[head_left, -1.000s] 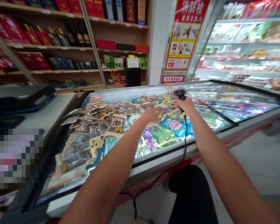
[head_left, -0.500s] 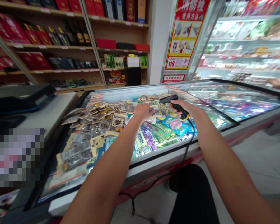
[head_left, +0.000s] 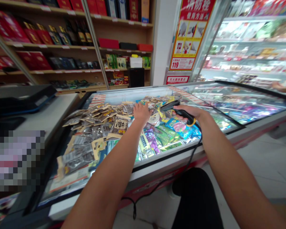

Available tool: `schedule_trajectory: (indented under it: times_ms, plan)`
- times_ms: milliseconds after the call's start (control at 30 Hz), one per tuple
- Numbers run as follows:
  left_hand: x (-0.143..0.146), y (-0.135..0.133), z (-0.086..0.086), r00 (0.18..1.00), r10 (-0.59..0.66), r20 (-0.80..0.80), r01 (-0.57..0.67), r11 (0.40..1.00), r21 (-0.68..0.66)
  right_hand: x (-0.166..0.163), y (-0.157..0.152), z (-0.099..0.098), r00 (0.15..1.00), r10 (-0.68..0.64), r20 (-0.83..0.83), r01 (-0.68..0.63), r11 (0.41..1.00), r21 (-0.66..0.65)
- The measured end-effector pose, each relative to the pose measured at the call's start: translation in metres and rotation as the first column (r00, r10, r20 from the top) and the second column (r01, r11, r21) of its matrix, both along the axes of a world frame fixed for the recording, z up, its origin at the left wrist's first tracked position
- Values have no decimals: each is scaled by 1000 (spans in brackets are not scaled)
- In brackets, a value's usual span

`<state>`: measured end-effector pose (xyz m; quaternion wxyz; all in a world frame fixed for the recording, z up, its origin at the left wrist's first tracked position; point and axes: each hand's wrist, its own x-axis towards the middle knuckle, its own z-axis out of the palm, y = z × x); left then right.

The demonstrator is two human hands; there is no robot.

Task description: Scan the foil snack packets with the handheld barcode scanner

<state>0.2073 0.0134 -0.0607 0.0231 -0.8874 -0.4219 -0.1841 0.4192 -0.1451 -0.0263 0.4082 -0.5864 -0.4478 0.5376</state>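
Note:
My right hand (head_left: 188, 112) is closed round a black barcode scanner (head_left: 173, 106) with a yellow band, its head pointing left over the packets; its black cable (head_left: 189, 159) hangs down over the freezer's front edge. My left hand (head_left: 141, 112) rests palm down with fingers apart on the heap of small snack packets (head_left: 102, 122) spread on the glass lid of a chest freezer (head_left: 171, 162). A small round white tub (head_left: 154, 119) lies between the two hands.
A grey counter (head_left: 50, 116) with a black device stands to the left. Wooden shelves of red and dark boxes (head_left: 62, 38) fill the back wall. An open refrigerated display (head_left: 250, 47) stands at the right, and another person's arm (head_left: 282, 85) shows at the right edge.
My right hand tipped the scanner from upright to level and drew it left and nearer. My left hand slid left and farther back across the packets.

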Motion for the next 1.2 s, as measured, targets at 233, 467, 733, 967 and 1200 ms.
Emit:
schedule_trajectory:
  times_ms: [233,467,733,967,1200]
  plan:
    - [-5,-3,5,1000,18,-12,-17,998,63,-4,8,3,974,-218,-59,223,969,108]
    - [-13,-3,33,972,76,-222,-74,997,15,10,23,2,681,-571,-459,697,698,166]
    - [3,0,48,961,132,-243,-142,989,-26,54,27,6,599,-392,-698,691,694,204]
    - [86,24,33,991,104,-86,-112,989,-99,92,21,-12,571,-221,-791,680,667,304]
    - [134,63,24,991,87,-99,-111,955,-274,99,25,-14,533,-207,-821,708,640,298]
